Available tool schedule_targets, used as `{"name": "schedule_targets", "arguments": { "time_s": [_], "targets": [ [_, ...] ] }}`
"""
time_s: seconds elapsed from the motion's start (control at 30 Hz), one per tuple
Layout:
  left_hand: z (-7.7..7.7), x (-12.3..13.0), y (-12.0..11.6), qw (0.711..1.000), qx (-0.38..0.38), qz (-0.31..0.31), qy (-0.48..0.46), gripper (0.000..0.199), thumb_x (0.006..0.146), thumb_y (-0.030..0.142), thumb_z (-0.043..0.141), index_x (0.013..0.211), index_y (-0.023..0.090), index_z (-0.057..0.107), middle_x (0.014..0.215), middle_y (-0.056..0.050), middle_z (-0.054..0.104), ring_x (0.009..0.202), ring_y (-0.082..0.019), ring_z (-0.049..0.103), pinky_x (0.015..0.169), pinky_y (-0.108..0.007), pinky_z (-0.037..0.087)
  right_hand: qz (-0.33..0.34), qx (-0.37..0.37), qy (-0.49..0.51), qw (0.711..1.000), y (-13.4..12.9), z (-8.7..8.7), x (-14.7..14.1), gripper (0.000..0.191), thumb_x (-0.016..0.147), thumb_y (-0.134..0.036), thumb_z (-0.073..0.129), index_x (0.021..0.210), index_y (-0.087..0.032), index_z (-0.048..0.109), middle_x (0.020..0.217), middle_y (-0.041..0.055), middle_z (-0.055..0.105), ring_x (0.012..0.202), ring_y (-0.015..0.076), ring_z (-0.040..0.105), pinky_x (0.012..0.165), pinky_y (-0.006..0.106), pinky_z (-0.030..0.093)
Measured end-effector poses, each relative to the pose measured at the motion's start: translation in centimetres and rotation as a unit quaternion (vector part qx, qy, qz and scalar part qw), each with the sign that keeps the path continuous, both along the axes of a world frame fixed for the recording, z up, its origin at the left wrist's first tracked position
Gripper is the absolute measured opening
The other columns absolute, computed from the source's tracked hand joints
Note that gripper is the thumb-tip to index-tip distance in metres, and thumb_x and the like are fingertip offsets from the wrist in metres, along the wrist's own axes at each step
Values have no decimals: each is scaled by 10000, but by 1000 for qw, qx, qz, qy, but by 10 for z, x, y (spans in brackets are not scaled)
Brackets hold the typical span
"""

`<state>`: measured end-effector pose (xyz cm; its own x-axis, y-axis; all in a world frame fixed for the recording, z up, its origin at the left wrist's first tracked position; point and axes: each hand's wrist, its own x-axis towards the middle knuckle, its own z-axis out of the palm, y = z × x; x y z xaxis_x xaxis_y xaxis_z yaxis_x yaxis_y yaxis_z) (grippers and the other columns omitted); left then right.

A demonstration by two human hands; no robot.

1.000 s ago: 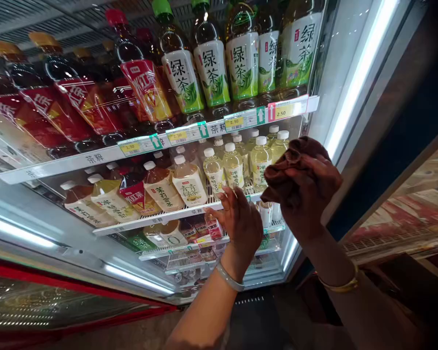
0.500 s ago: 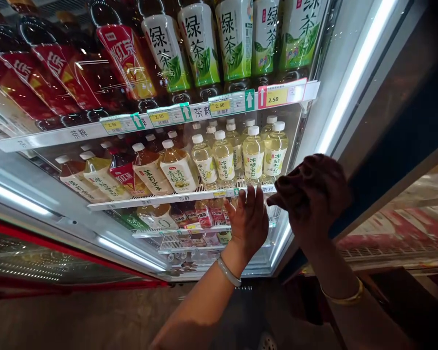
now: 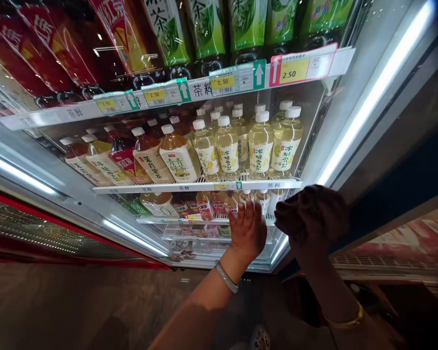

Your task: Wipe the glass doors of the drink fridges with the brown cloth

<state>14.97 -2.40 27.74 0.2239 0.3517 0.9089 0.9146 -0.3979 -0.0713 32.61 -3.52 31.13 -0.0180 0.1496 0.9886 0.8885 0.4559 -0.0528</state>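
Note:
Several pale yellow bottles with white caps (image 3: 261, 148) stand at the right of a middle shelf (image 3: 200, 186) in a lit fridge. Just below that shelf's edge my left hand (image 3: 247, 231) is raised, fingers apart and holding nothing, in front of smaller bottles on the shelf beneath. It wears a grey bangle (image 3: 226, 277). My right hand (image 3: 316, 214), in shadow by the fridge's right edge, is wrapped round a dark crumpled cloth (image 3: 290, 214). Brown and amber tea bottles (image 3: 178, 158) fill the left of the middle shelf.
Large green-labelled bottles (image 3: 248, 29) and red-labelled bottles (image 3: 120, 34) stand above the upper shelf edge with price tags (image 3: 222, 83). A vertical light strip (image 3: 375, 92) runs down the right side. A red-edged frame (image 3: 95, 240) lies at lower left, over brown floor (image 3: 76, 301).
The view has shifted closer, so the shelves look larger and the top bottles are cut off. Both hands now appear lower against the shelves; the right hand still grips the cloth.

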Motion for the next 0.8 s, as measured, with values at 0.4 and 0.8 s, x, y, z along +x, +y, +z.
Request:
{"name": "schedule_targets", "arguments": {
  "time_s": [0.4, 0.8],
  "targets": [
    [-20, -34, -8, 999, -25, -12, 37, 952, 820, 141, 536, 1666, 68, 105, 1741, -96, 4, 1641, -248, -40, 1326, -532, -49, 20, -69, -46, 996, -13, -74, -22, 330, 800, -215, 808, 1112, -286, 724, 1051, 47, 669, 1094, 244, 614, 1007, 461, 528],
    [-38, -99, -9, 993, -97, -42, 54, 824, 863, 371, 665, 1612, 178, 381, 1675, -129, 396, 1617, -227, -153, 1313, -506, -140, 7, -16, -47, 999, -7, -78, -108, 530, 741, -233, 853, 1215, -414, 701, 1088, 45, 601, 1200, 310, 537, 1007, 522, 519]
  ]
}}
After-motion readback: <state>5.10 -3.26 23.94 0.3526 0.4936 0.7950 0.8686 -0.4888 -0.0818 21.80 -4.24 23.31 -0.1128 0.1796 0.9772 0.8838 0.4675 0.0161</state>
